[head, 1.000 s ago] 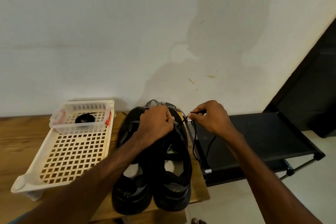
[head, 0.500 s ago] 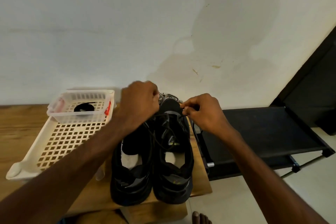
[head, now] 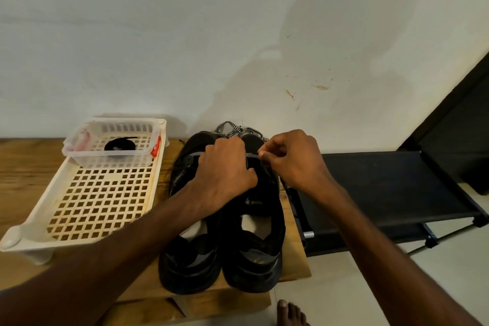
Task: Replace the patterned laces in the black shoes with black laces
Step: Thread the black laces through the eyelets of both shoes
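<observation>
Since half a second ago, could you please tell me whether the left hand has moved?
Yes. The left hand has moved right, away from the clear tub, back over the black shoes, beside the right hand; both hold the black lace.

On the table [head: 23, 167] a tray [head: 12, 238] sits left, the shoes [head: 225, 251] just right of it. A tub [head: 111, 161] rests in the tray's far end (a lace [head: 119, 144] coiled inside). Loose laces [head: 232, 127] lie behind the shoes, by the wall [head: 238, 34]; a rack [head: 383, 188] stands right of the table.
</observation>
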Demonstrator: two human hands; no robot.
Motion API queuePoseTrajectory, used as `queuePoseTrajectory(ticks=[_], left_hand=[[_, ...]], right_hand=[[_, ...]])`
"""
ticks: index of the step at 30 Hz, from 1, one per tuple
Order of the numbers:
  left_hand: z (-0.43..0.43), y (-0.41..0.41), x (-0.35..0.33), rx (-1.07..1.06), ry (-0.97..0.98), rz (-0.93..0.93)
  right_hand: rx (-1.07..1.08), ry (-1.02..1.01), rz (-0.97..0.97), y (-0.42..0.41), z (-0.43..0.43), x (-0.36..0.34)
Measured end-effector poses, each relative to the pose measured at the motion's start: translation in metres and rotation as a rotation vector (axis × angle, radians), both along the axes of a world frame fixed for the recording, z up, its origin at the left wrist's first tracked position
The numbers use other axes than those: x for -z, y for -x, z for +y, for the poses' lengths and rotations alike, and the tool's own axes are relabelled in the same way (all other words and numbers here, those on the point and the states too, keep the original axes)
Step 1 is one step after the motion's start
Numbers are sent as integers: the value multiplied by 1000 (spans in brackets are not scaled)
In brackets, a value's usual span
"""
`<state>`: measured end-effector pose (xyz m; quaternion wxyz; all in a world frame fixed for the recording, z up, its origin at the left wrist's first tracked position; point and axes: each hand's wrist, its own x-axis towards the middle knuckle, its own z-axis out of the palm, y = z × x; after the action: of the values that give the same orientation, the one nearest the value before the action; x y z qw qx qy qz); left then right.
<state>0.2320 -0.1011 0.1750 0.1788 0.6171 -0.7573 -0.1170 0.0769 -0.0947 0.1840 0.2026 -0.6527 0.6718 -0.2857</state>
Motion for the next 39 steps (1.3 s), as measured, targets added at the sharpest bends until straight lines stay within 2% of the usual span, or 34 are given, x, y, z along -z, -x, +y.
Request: queuePoseTrajectory(ticks=[7,16,26,31,36,39], left_hand=[[-4,-5,3,-10,-40,82],[-1,-10,2,-18,3,120],[-1,-11,0,-6,-17,134],[-2,-14,2,20,-9,134],[-13,-23,9,31,-144,352],[-18,-25,11,64,-148,389]], right_hand=[[96,-22,123,-15,10,13],[106,-5,-50,-22,2,24],[206,-16,-121,-31,2,29],[154,-41,-130,-32,1,30],[179,-31,-127,-34,-3,35],[183,-33,-153,-35,-3,36]])
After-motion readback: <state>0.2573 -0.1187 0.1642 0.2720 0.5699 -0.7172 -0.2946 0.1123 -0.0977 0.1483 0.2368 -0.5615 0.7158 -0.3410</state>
